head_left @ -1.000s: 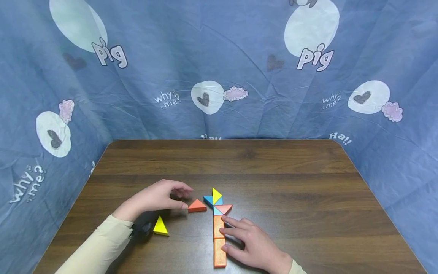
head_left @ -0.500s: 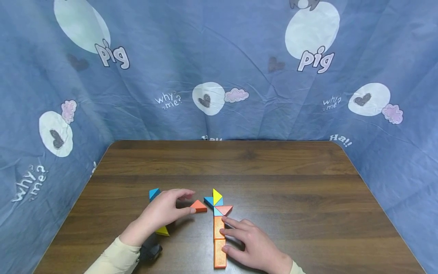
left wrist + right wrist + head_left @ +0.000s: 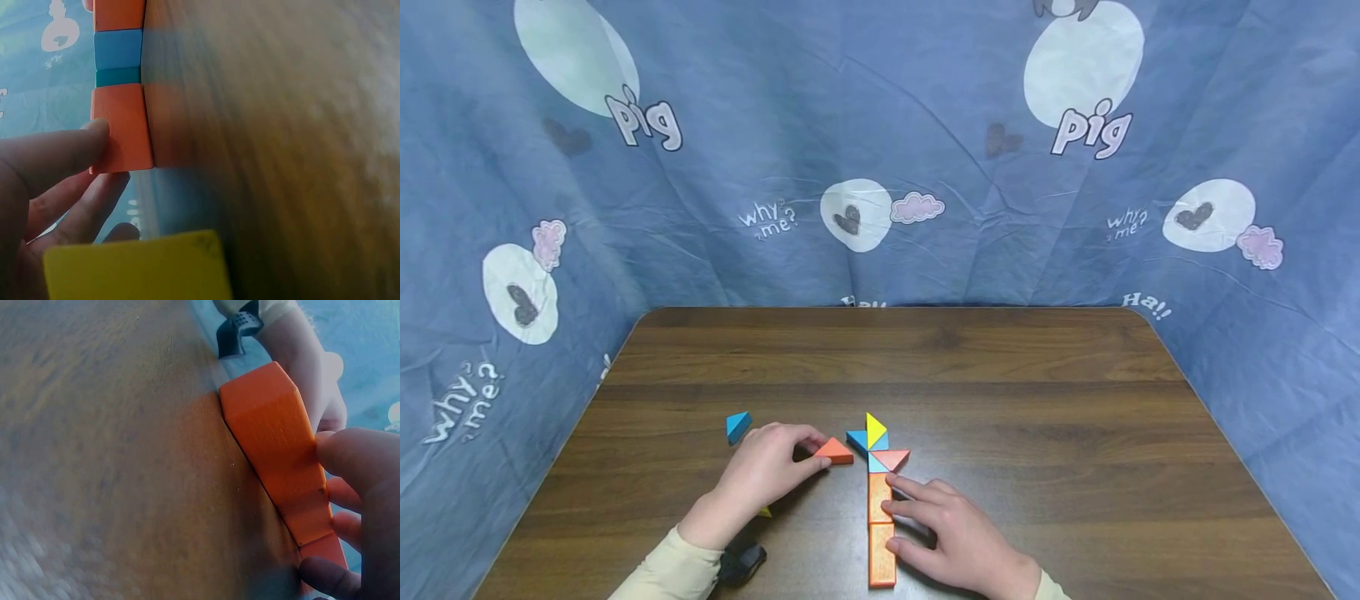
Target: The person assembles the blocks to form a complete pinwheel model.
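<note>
In the head view, my left hand (image 3: 767, 467) pinches the left end of an orange-red triangular block (image 3: 835, 452) between thumb and fingers; the block lies on the table. The left wrist view shows the thumb on this block's side (image 3: 125, 134). Just to its right, a blue block (image 3: 857, 437), a yellow triangle (image 3: 875, 430), a light blue piece (image 3: 876, 462) and a pink triangle (image 3: 891, 458) form a cluster. Below it, two orange rectangular blocks (image 3: 882, 554) stand end to end. My right hand (image 3: 958, 533) rests its extended fingertips against their right side.
A loose blue triangle (image 3: 738, 427) lies beyond the left hand. A yellow triangle (image 3: 765, 512) is mostly hidden under the left wrist, and its side fills the bottom of the left wrist view. Blue printed cloth (image 3: 985, 250) surrounds the wooden table (image 3: 1037, 400).
My left hand has moved right and slightly nearer, onto the orange-red triangle. The loose blue triangle has come into sight, and the yellow one is now mostly covered. The right hand stays put.
</note>
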The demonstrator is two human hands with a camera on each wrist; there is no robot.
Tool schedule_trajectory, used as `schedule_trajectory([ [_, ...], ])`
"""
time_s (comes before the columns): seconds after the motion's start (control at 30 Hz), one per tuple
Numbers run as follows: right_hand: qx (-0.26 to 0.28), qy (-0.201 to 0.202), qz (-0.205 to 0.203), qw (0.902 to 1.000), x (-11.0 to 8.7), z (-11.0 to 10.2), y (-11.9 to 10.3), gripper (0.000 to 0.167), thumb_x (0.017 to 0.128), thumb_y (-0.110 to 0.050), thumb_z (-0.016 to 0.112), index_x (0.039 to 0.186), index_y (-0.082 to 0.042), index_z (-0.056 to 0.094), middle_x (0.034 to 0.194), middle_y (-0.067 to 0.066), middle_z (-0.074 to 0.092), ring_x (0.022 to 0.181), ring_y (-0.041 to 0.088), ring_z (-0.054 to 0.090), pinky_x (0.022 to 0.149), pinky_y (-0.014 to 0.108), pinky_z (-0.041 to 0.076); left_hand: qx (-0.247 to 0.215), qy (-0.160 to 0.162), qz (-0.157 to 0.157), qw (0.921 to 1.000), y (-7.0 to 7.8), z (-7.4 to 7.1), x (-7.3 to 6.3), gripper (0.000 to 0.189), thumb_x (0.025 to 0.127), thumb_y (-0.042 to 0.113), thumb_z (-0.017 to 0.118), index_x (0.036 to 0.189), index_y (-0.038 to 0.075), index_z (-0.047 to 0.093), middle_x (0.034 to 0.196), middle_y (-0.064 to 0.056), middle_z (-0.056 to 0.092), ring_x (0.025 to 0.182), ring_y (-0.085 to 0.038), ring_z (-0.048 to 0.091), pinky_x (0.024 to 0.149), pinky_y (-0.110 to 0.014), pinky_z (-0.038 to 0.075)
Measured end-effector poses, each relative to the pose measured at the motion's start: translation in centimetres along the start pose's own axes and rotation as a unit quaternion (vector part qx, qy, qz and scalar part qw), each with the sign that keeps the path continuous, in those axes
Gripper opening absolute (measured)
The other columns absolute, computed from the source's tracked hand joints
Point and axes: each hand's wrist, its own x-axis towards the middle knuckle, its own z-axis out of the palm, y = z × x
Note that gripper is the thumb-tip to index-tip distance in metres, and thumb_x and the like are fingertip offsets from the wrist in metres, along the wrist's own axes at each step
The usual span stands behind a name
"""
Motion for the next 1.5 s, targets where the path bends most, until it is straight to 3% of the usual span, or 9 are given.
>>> schedule_trajectory([
  [0.23,0.012,-0.001,0.007,0.9999,0.0,0.0,0.0,0.037,0.093,-0.047,0.065,0.123,-0.026,0.07,0.146,-0.012,0.048,0.102,0.003,0.056,0.086,0.024,0.047,0.005,0.005,0.005,1.0,0.4,0.1,0.1,0.018,0.078,0.034,0.084,0.092,0.028,0.075,0.073,0.026,0.06,0.076,-0.005,0.06,0.08,-0.043,0.045],
  [0.53,0.006,0.013,-0.025,0.9996,0.0,0.0,0.1,0.035,0.095,-0.041,0.065,0.124,-0.021,0.07,0.145,-0.003,0.051,0.099,0.007,0.059,0.085,0.026,0.048,0.008,0.004,0.017,0.9998,0.8,0.5,0.4,0.017,0.079,0.034,0.084,0.092,0.026,0.075,0.072,0.025,0.06,0.076,-0.006,0.059,0.08,-0.043,0.045],
  [0.77,0.006,0.007,-0.003,1.0,0.0,0.0,0.0,0.036,0.093,-0.045,0.066,0.123,-0.024,0.071,0.146,-0.01,0.049,0.1,0.004,0.057,0.086,0.024,0.047,0.012,0.011,0.023,0.9996,1.1,0.6,0.6,0.018,0.079,0.034,0.084,0.093,0.026,0.076,0.073,0.025,0.061,0.078,-0.007,0.061,0.079,-0.043,0.045],
  [1.5,0.004,0.019,-0.008,0.9998,0.0,0.1,0.0,0.036,0.093,-0.044,0.066,0.123,-0.023,0.071,0.145,-0.008,0.051,0.1,0.004,0.057,0.087,0.022,0.045,0.019,0.018,0.03,0.9992,1.3,0.8,0.9,0.018,0.078,0.033,0.084,0.092,0.025,0.075,0.072,0.024,0.061,0.076,-0.006,0.06,0.077,-0.041,0.045],
])
